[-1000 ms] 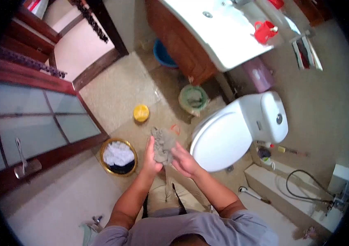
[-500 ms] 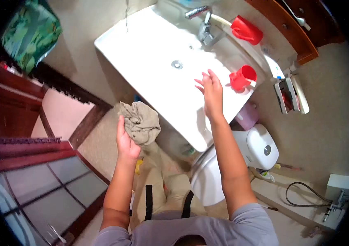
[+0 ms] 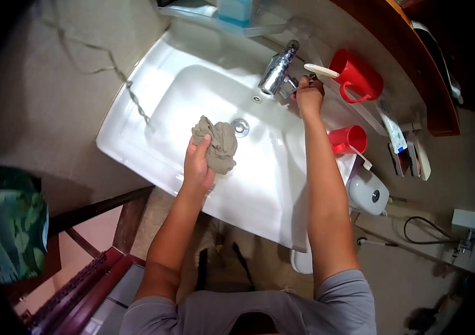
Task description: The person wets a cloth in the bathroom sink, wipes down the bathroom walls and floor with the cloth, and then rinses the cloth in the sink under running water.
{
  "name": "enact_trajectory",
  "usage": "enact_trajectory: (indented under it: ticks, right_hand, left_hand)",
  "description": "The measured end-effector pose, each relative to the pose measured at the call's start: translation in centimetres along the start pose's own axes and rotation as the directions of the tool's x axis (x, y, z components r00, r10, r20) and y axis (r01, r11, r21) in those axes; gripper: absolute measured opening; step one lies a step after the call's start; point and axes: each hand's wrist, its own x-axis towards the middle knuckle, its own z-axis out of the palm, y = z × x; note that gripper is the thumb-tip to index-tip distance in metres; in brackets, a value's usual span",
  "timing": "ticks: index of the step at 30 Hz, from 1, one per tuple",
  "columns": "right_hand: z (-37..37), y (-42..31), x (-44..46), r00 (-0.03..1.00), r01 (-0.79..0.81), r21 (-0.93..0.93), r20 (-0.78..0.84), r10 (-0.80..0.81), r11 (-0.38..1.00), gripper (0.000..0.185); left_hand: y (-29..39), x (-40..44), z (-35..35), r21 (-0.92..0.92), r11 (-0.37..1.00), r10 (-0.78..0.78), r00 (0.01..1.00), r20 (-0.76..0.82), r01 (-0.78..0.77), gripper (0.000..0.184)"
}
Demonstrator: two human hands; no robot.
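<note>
We see a white washbasin [image 3: 260, 181] across the frame's middle. Over it, left of centre, is a crumpled grey-beige cloth [image 3: 223, 148], fingers of our left hand [image 3: 197, 166] curled round it. At upper centre, beside the chrome faucet [image 3: 277, 70], is our right hand [image 3: 310, 101]; we cannot tell its fingers' opening or hold.

The cloth [image 3: 222, 148] hides some fingers of the left hand [image 3: 197, 167]. The sink [image 3: 248, 215] covers part of the toilet [image 3: 367, 194]. The top edge cuts the blue thing [image 3: 234, 11].

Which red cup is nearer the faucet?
The upper red cup in the head view; the lower red cup sits farther from the faucet, nearer the toilet.
</note>
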Motion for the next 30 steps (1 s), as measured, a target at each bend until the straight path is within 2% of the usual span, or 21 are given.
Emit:
enact_trajectory:
  ticks: [1,4,5,9,12,13,16,17,20,22,23,24,26,27,30]
  right_hand:
    - [-0.2,-0.2,-0.2,1.000,0.013,0.016,0.022,-0.013,1.000,0.041]
    - [0.1,0.6,-2.1,0.997,0.048,0.221,-0.066,-0.034,0.974,0.030]
    - [0.1,0.7,-2.0,0.992,0.082,0.213,-0.111,-0.059,0.974,0.030]
    - [-1.3,-3.2,-3.9,0.996,-0.004,0.386,-0.086,0.040,0.923,0.036]
    - [-0.2,-0.9,-3.2,0.989,0.087,0.272,-0.139,-0.051,0.958,0.038]
    - [0.0,-0.8,-3.5,0.991,0.062,0.352,-0.133,-0.016,0.934,0.039]
    - [-0.6,-1.9,-3.8,0.997,-0.046,0.446,-0.036,0.070,0.894,0.036]
    - [-1.0,-2.4,-4.1,0.991,-0.121,0.539,0.017,0.132,0.834,0.034]
    - [-2.8,-4.4,-7.2,0.945,-0.320,0.576,0.250,0.211,0.752,0.033]
    - [-1.7,-2.3,-10.9,0.842,-0.522,0.469,0.414,0.345,0.712,0.041]
    - [-0.7,-0.8,-12.9,0.824,-0.511,0.415,0.485,0.292,0.752,0.045]
    - [-0.1,-0.1,-14.4,0.797,-0.493,0.364,0.554,0.241,0.790,0.049]
    - [-0.8,-4.0,-15.8,0.522,-0.818,0.413,0.825,0.217,0.400,0.052]
    - [-1.0,-4.8,-16.2,0.480,-0.861,0.403,0.845,0.234,0.312,0.045]
    - [1.2,-2.1,-17.6,0.613,-0.652,0.300,0.750,0.250,0.697,0.037]
  left_hand:
    - [0.2,1.0,0.2,-0.004,1.000,-0.015,1.000,0.020,0.015,0.031]
    - [-0.8,2.5,0.5,-0.044,0.997,-0.060,0.998,0.020,0.061,0.031]
    - [-0.8,2.8,0.9,-0.048,0.995,-0.082,0.996,0.019,0.083,0.031]
    - [-1.0,4.3,1.5,-0.069,0.989,-0.131,0.991,0.010,0.132,0.031]
    - [-1.7,5.3,1.8,-0.087,0.985,-0.149,0.989,0.011,0.150,0.030]
    - [-2.0,5.5,1.8,-0.091,0.984,-0.155,0.988,0.005,0.155,0.029]
    - [-2.3,5.8,2.9,-0.102,0.982,-0.162,0.986,-0.024,0.159,0.028]
    - [-2.4,6.0,3.1,-0.094,0.982,-0.167,0.986,-0.013,0.166,0.029]
    - [-2.9,6.4,3.4,-0.089,0.980,-0.176,0.984,0.012,0.177,0.034]
    - [-4.2,7.2,2.9,-0.125,0.978,-0.164,0.986,0.026,0.166,0.036]
    - [-4.2,7.1,3.3,-0.132,0.978,-0.154,0.986,0.070,0.162,0.037]
    - [-4.4,7.0,4.0,-0.132,0.983,-0.132,0.991,-0.011,0.129,0.036]
    - [-5.1,6.8,4.7,-0.121,0.991,-0.084,0.980,-0.181,0.062,0.034]
    - [-6.0,7.3,3.7,-0.090,0.994,-0.074,0.983,-0.171,0.060,0.038]
    - [-6.9,8.7,1.0,0.024,0.994,-0.106,0.987,-0.125,0.110,0.045]
